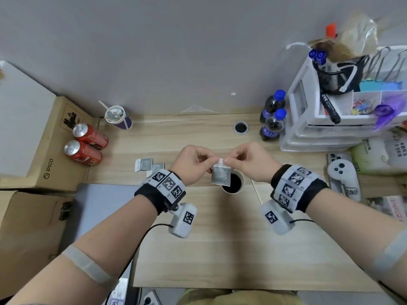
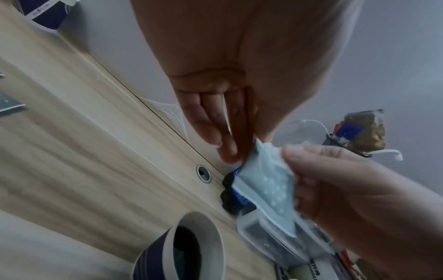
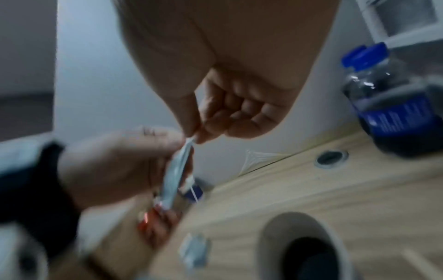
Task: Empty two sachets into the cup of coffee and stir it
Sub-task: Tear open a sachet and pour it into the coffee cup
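A grey sachet hangs over the paper cup of dark coffee on the wooden desk. My left hand and my right hand both pinch its top edge between thumb and fingers. The left wrist view shows the sachet pale blue with white dots, above the cup. In the right wrist view the sachet is edge-on and blurred, with the cup below. Two more sachets lie flat on the desk, left of my left hand.
Two red cans lie on a cardboard box at left. A purple cup with stirrers stands at the back. Two blue-capped bottles and white drawers stand at right. A cable hole is behind the hands.
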Demonstrator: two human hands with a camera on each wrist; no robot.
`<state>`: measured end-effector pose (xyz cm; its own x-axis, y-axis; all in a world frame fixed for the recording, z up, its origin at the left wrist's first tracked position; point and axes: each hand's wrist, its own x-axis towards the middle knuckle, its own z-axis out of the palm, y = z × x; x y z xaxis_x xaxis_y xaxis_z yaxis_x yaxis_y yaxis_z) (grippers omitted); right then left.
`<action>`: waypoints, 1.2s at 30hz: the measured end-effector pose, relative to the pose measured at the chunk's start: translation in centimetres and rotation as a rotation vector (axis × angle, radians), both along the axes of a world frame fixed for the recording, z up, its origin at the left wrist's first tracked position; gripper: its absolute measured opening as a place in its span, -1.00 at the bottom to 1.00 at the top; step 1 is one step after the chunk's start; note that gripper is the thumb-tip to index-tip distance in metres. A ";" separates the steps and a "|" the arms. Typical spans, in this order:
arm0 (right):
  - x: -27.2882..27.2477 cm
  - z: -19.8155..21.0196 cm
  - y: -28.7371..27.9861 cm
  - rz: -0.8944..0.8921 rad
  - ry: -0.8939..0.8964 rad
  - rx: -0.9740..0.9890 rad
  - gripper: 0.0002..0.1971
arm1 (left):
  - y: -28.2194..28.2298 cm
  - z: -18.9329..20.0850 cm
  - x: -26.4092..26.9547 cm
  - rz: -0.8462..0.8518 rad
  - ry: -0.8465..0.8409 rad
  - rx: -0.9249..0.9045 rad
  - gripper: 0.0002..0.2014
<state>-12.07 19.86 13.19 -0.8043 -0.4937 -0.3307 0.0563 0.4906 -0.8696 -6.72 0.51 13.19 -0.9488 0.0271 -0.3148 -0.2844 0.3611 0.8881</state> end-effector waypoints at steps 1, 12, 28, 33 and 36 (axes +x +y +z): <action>0.0 0.1 0.1 0.002 -0.028 -0.029 -0.84 | 0.0 0.0 0.0 -0.008 0.011 0.000 -0.87; 0.4 0.2 1.3 0.092 0.049 0.124 -0.76 | 1.0 -0.2 1.2 -0.060 0.050 -0.063 -0.86; 1.2 0.6 1.8 0.148 -0.071 0.127 -0.88 | 1.8 -0.4 1.8 0.022 -0.010 0.010 -0.85; 1.3 0.8 2.3 0.113 -0.113 0.188 -0.81 | 2.3 0.7 1.7 0.024 -0.052 0.061 -0.92; 1.5 1.2 2.2 0.129 -0.135 0.128 -0.84 | 2.6 1.1 1.8 -0.033 -0.077 0.042 -0.93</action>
<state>-10.56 22.03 14.43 -0.6815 -0.5364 -0.4979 0.0981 0.6072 -0.7884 -4.92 3.10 14.25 -0.9203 0.0732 -0.3843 -0.3405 0.3341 0.8789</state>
